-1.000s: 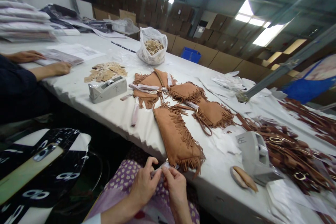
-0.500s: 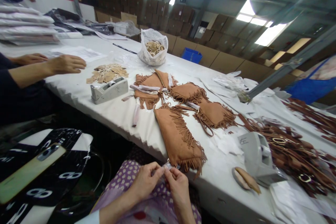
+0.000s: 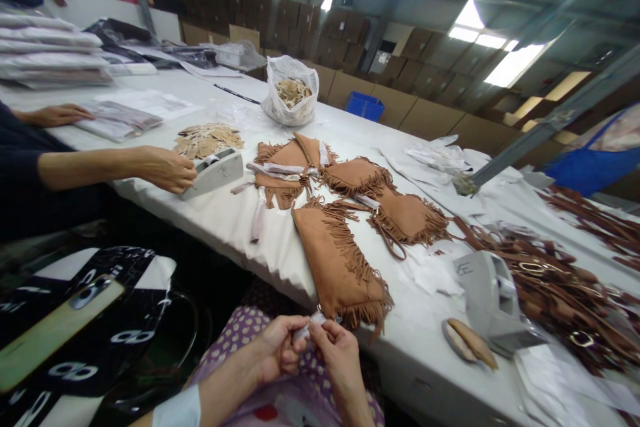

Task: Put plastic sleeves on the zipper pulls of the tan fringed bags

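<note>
Pinching a small white strip (image 3: pixel 306 328) between both hands, just off the near edge of the bench (image 3: pixel 225 220).

Left hand (image 3: pixel 275 350): fingers narrowed onto the strip's left end.
Right hand (image 3: pixel 340 357): thumb and forefinger closed on its right end. The two sets of fingertips nearly touch.

The strip sits at the near corner of the fringed pouch (image 3: pixel 340 260). I cannot tell whether it is fixed to the pouch's hardware, as the detail is too small.

The pouch lies flat just beyond my fingers. Its long axis runs away from me and a little left, with the fringe down its right side. Its near corner overhangs the bench edge above my lap. Both hands are about equally near that corner.

A tape dispenser (image 3: pixel 487 300) stands to the right, well apart and nearer my right hand. A co-worker's hand (image 3: pixel 167 170) rests on a second dispenser (image 3: pixel 215 172) at far left.
</note>
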`<state>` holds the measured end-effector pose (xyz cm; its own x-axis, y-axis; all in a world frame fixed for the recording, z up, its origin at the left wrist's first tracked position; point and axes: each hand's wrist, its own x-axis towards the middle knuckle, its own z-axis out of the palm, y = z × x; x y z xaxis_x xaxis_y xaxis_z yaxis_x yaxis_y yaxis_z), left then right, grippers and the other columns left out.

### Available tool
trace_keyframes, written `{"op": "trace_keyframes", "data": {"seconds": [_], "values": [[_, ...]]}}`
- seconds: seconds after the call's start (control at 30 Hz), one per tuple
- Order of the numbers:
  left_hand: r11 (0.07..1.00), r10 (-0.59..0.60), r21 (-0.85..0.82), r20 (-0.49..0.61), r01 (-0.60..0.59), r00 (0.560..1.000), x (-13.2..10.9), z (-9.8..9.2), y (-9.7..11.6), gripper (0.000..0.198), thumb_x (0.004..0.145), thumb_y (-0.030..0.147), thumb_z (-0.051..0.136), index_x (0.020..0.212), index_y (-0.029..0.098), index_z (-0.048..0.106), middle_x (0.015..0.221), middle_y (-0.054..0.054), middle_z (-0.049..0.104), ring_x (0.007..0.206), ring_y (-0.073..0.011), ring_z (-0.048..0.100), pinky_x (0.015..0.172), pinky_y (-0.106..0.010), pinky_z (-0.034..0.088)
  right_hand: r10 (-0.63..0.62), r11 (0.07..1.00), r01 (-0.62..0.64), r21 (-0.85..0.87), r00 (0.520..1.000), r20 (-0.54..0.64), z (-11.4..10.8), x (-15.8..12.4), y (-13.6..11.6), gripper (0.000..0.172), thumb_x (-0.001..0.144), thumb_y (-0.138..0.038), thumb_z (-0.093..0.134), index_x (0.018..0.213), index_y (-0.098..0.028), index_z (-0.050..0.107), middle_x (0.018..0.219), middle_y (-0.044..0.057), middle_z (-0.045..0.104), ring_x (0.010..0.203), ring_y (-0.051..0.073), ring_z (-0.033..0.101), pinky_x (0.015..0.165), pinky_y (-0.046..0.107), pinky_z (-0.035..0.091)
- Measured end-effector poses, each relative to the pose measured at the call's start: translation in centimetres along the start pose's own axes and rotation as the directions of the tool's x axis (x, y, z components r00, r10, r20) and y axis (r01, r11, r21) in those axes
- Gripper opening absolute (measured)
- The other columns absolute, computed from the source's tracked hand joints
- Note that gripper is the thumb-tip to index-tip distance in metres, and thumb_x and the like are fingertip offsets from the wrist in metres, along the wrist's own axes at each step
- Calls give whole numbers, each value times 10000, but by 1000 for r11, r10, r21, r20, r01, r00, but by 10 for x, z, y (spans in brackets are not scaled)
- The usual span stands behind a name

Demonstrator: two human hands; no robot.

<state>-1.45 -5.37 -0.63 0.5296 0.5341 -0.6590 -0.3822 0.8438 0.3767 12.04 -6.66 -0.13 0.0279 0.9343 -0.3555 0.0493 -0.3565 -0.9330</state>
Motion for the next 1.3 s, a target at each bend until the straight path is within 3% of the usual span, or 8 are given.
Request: {"op": "trace_keyframes", "data": {"seconds": [0.17,0.33,0.43,0.7,0.87,1.07,1.17,1.3], "values": [[924,339,240,-146,-299,930,7,0,-12,335,734,486,561,604,197,453,404,88,404,258,-41,210,329,-206,77,-52,984,25,-175,988,-148,-11,-3,3,543,720,-659,573,645,-129,660,494,17,574,389,108,435,397,232,311],[578,696,654,-82,-488,714,2,1,-14,426,816,479,492,517,191,398,451,64,379,418,-76,355,431,-209,234,-18,994,-21,-105,936,-352,-22,-30,-7,585,696,-675,590,892,-131,684,618,51,669,343,86,400,343,225,302],[330,798,836,2,-440,603,-6,2,-14,396,868,398,465,543,173,451,510,42,445,514,-96,429,506,-224,257,43,995,-12,100,948,-316,-9,-44,-15,653,668,-630,659,1101,-144,602,701,55,691,330,59,373,334,207,309],[3,833,938,190,-347,519,-13,0,-20,321,916,290,402,658,188,563,662,-25,598,641,-143,541,599,-259,310,19,917,55,395,983,-181,29,-30,0,1012,605,-536,778,1392,-184,247,454,-119,472,339,64,367,352,161,273],[304,811,833,29,-463,585,-7,1,-25,404,900,439,442,601,178,518,581,2,523,563,-119,475,538,-245,293,24,845,71,530,985,-170,33,-34,-1,852,708,-379,768,1389,-269,267,497,-123,439,413,44,366,416,137,280],[942,293,160,42,-296,955,0,2,-22,501,739,660,573,621,193,436,438,106,339,310,-17,157,359,-205,82,93,685,-16,728,993,-66,30,-28,-8,792,678,-283,799,1328,-317,347,482,-149,397,365,15,208,376,116,229],[991,124,-73,177,-113,976,-3,-2,-16,335,762,452,689,737,166,516,499,97,388,318,8,166,354,-165,66,120,577,-105,810,992,42,22,-25,-16,627,741,-244,750,1262,-362,423,718,-73,586,410,3,253,420,109,326],[941,35,-320,410,108,911,-10,-2,-9,110,797,163,661,858,129,576,565,64,434,353,18,239,354,-107,135,79,483,-129,866,991,103,17,-24,-23,503,781,-264,712,1219,-374,490,800,-58,584,418,-7,262,407,76,308]]}}
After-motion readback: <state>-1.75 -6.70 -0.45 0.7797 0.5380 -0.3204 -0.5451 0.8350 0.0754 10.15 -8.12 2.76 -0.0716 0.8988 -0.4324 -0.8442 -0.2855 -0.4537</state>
